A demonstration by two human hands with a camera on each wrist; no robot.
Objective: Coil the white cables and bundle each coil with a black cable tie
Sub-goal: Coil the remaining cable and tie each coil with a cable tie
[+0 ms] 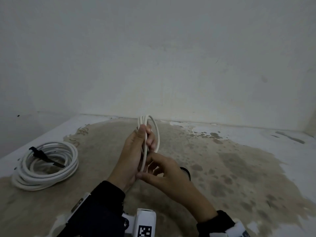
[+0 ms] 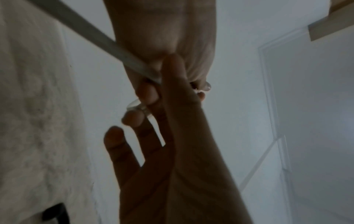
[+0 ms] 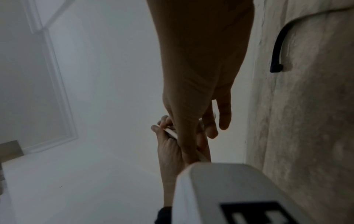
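Note:
My left hand [image 1: 146,135] holds a small coil of white cable [image 1: 142,119] upright above the stained surface, thumb and fingers wrapped round its strands. My right hand [image 1: 147,166] reaches in from the lower right and pinches the coil's lower end between thumb and forefinger. In the left wrist view the right hand [image 2: 172,151] meets the left hand [image 2: 162,37] at the cable [image 2: 86,30]. A loose black cable tie [image 1: 188,173] lies on the surface, partly hidden behind the right hand, and shows in the right wrist view as the tie [image 3: 277,45].
A larger white coil [image 1: 46,178], bound with a black tie [image 1: 44,157], lies at the left near the surface's edge. A white wall [image 1: 153,65] rises close behind. A white marker block [image 1: 145,223] sits between my wrists.

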